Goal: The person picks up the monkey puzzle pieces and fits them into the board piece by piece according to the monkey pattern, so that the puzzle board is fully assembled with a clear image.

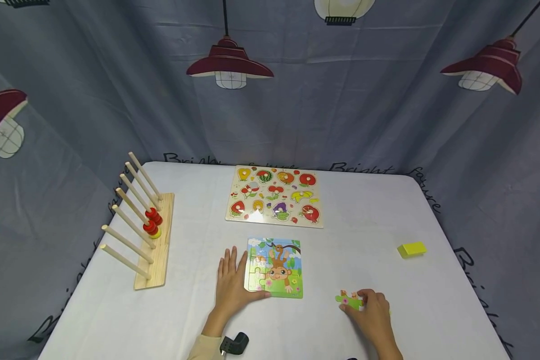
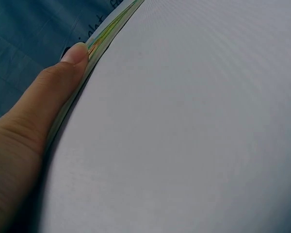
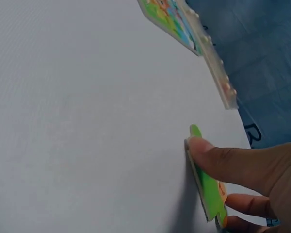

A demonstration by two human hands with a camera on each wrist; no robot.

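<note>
A square jigsaw puzzle (image 1: 279, 272) with a monkey picture lies on the white table; its left part looks paler, with piece outlines showing. My left hand (image 1: 231, 290) rests at its left side, fingers straight, the thumb (image 2: 75, 60) along its near edge. To the right of the puzzle, my right hand (image 1: 374, 317) pinches a green jigsaw piece (image 1: 348, 300) with a pink flower and orange bits. In the right wrist view the thumb presses the green piece (image 3: 208, 189) on one side, fingers behind it. Whether it is one piece or several joined, I cannot tell.
A wooden fruit peg puzzle board (image 1: 274, 197) lies behind the jigsaw. At left stands a wooden rack (image 1: 162, 260) with upright pegs and a few red and yellow rings (image 1: 152, 229). A yellow block (image 1: 411, 249) sits at the right. A grey printed curtain (image 1: 297, 115) surrounds the table.
</note>
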